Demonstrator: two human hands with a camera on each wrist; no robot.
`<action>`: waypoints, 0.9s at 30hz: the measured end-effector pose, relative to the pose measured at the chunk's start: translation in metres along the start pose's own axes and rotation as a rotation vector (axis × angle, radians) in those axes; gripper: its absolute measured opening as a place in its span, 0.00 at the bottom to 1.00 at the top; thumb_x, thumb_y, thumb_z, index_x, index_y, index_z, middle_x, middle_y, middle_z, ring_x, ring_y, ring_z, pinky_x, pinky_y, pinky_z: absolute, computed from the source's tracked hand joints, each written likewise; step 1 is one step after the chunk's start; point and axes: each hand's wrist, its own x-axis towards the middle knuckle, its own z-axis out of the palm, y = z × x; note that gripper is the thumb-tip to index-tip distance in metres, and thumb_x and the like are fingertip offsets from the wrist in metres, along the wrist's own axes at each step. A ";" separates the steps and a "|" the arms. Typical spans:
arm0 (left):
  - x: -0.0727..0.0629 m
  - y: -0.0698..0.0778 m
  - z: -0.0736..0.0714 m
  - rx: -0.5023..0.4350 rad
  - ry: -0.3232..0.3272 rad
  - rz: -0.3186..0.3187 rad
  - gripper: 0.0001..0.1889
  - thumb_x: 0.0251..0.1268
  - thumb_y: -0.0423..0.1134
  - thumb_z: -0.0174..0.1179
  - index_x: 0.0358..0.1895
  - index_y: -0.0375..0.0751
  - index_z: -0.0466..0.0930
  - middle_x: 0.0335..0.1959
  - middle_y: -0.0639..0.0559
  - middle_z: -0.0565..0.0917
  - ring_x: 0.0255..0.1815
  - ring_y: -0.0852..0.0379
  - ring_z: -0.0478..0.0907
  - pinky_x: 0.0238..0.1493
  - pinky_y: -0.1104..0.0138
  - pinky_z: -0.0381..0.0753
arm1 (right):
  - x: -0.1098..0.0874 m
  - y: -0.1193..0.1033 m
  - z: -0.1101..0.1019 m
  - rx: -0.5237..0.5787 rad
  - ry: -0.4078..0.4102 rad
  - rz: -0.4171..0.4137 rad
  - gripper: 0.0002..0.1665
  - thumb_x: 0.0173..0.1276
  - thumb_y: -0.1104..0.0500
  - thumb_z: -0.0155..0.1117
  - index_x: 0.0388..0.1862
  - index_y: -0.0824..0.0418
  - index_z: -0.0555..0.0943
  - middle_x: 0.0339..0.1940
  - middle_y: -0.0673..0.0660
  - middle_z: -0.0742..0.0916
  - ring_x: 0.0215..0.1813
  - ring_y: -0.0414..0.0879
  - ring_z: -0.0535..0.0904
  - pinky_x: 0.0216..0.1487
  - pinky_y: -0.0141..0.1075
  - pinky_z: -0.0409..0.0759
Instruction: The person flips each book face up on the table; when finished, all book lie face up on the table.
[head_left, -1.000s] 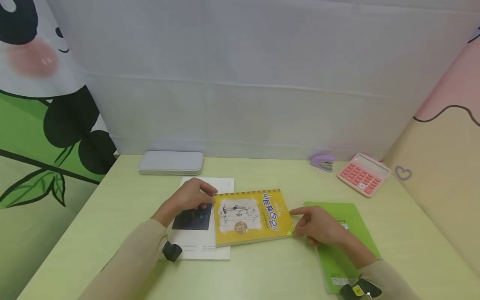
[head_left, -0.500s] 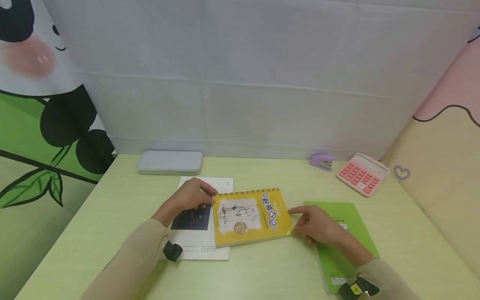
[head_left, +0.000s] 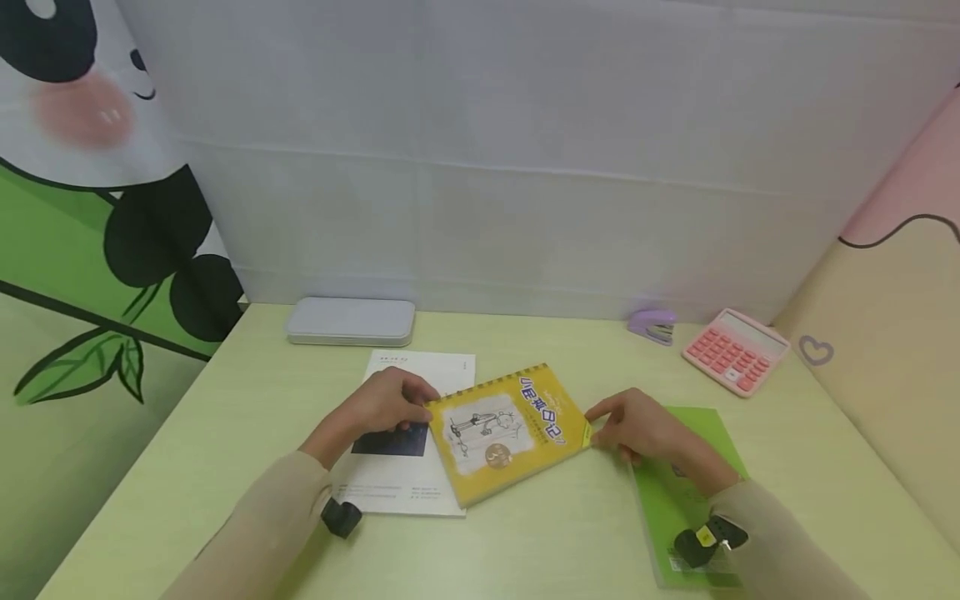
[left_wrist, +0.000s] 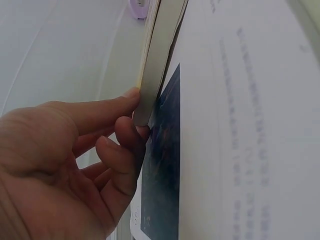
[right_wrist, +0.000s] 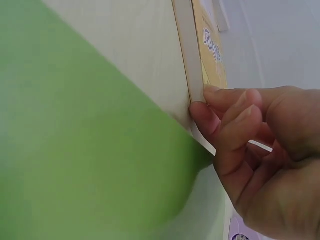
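Note:
A yellow book [head_left: 491, 429] with a cartoon figure on its cover lies tilted between the two hands, partly over a white booklet [head_left: 397, 496]. The left hand [head_left: 386, 404] pinches its far left corner; in the left wrist view the thumb [left_wrist: 131, 94] is on the cover and fingers are curled at the underside. At the near right corner the right hand [head_left: 637, 429] pinches the yellow book, thumb [right_wrist: 215, 90] on the cover and a finger below. A green book [head_left: 682, 492] lies under the right forearm. The left hand covers part of the white booklet's dark picture.
A pale flat case [head_left: 350, 321] lies at the back left of the table [head_left: 540, 542]. Back right are a purple stapler [head_left: 651, 325] and a pink calculator [head_left: 737, 352]. A white cloth [head_left: 487, 167] hangs behind the table.
The yellow book has turned counterclockwise, its right end swinging away from the person and its near left corner coming closer. Both hands keep their pinch. The head view has shifted slightly.

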 end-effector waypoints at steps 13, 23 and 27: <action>-0.021 0.000 0.001 0.051 -0.052 0.037 0.19 0.64 0.33 0.74 0.58 0.46 0.90 0.28 0.51 0.82 0.20 0.59 0.73 0.24 0.69 0.72 | 0.026 -0.004 -0.007 0.022 0.014 0.101 0.20 0.69 0.64 0.72 0.59 0.67 0.86 0.16 0.53 0.82 0.17 0.40 0.73 0.22 0.33 0.73; -0.034 0.010 0.012 0.070 -0.073 0.019 0.20 0.64 0.29 0.72 0.60 0.44 0.89 0.26 0.52 0.83 0.20 0.60 0.74 0.23 0.70 0.73 | 0.044 -0.002 -0.012 0.044 0.076 0.127 0.18 0.70 0.66 0.70 0.57 0.69 0.87 0.22 0.54 0.86 0.19 0.40 0.76 0.25 0.32 0.76; -0.039 0.014 0.018 0.083 -0.073 0.020 0.22 0.63 0.27 0.73 0.60 0.44 0.89 0.26 0.53 0.83 0.20 0.59 0.75 0.23 0.70 0.74 | 0.051 -0.002 -0.014 0.066 0.085 0.129 0.16 0.70 0.67 0.70 0.56 0.70 0.87 0.19 0.53 0.84 0.19 0.40 0.75 0.25 0.32 0.75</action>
